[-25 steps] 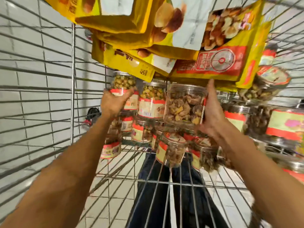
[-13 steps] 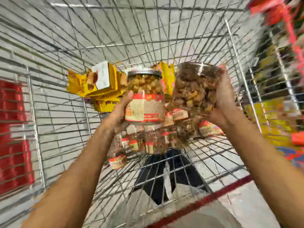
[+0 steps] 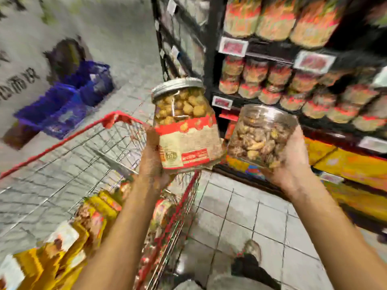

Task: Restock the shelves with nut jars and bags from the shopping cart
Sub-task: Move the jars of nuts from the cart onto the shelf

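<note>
Two jars in the air, one per hand. On the left, a labelled jar: silver lid, yellow nuts, red-and-tan label, near upright with the lid leaning slightly left. On the right, a clear jar of brown nuts, tipped top-first toward the shelves. Bases close together; cannot tell whether touching.

One wire cart with a red rim, low left. Inside, several yellow bags, too blurred to count. At least three tiers of shelf jars at right, many per row, blurred past counting. Yellow packs on the lowest tier. At least two blue baskets far left on the floor.

Labelled jar above the cart's right rim; clear jar above the tiled floor, just short of the shelf front. Open floor between cart and shelves, with one shoe down there.

Left hand wrapped round the labelled jar's lower left side, thumb up along the label edge, fingers hidden behind. Right hand cupping the clear jar from beneath and from the right, fingers mostly hidden round its far side.
</note>
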